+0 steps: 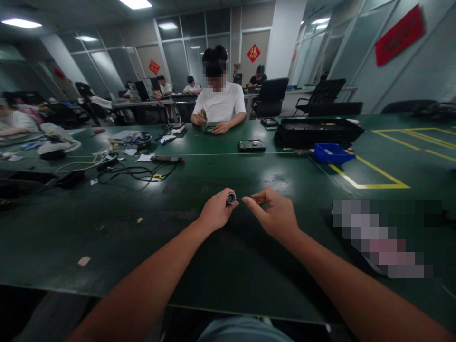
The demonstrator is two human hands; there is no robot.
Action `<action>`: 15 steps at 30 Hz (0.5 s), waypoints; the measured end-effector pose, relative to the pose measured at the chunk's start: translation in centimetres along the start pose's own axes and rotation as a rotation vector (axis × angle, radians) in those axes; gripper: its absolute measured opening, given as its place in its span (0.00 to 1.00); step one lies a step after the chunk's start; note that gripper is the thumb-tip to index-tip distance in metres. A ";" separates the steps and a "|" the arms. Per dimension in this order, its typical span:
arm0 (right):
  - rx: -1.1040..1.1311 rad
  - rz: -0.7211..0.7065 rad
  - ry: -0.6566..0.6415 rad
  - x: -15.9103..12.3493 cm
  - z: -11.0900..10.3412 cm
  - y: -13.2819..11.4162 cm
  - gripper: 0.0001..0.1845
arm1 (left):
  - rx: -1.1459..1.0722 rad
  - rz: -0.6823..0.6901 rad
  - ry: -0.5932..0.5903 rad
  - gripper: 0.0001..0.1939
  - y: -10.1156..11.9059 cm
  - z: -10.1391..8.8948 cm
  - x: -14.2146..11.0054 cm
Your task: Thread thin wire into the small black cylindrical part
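My left hand [215,211] is closed around a short black flashlight-like cylinder [231,198], its silver-rimmed round end facing me. Dark detail shows inside that rim, too small to make out. Pinched in my right hand [278,213] is a screwdriver [259,200] with a brownish handle, partly covered by my fingers. Its thin shaft points left and reaches the side of the cylinder near the rim; whether the tip sits in anything cannot be seen. Both hands are held close together above the green table [199,266].
Black cables [138,173] and a pen-like tool [166,159] lie ahead left. A hard drive [251,145], blue tray [333,154] and long black casing [317,132] stand farther right. A blurred-out object [384,242] lies near my right arm. Across sits a co-worker [221,104].
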State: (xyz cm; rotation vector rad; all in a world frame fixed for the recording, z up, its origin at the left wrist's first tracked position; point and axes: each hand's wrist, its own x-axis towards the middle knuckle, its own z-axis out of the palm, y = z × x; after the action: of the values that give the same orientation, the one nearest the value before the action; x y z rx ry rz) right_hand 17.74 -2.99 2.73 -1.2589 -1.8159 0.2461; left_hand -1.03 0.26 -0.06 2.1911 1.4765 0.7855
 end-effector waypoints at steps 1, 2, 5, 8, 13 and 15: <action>0.029 -0.022 -0.024 0.0 0.0 0.0 0.11 | 0.000 -0.001 0.003 0.07 0.0 0.0 0.0; 0.062 -0.047 -0.049 0.1 -0.1 -0.1 0.09 | -0.001 -0.001 0.010 0.07 -0.1 0.1 0.0; 0.147 -0.119 -0.124 0.3 -0.3 -0.3 0.07 | 0.001 0.001 0.021 0.06 -0.3 0.2 0.1; 0.151 -0.114 -0.170 0.3 -0.4 -0.3 0.07 | 0.004 -0.004 0.016 0.06 -0.4 0.2 0.1; 0.359 0.112 -0.037 0.1 0.3 0.0 0.10 | -0.015 -0.019 0.043 0.07 -0.2 0.2 0.1; 0.534 0.200 -0.004 0.4 0.7 0.3 0.11 | -0.015 -0.021 0.058 0.07 0.0 0.1 0.1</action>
State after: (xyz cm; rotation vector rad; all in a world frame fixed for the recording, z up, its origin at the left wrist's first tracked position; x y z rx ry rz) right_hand 17.34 -2.32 2.32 -1.0483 -1.4860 0.7883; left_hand -0.99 0.35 -0.12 2.1553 1.5133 0.8574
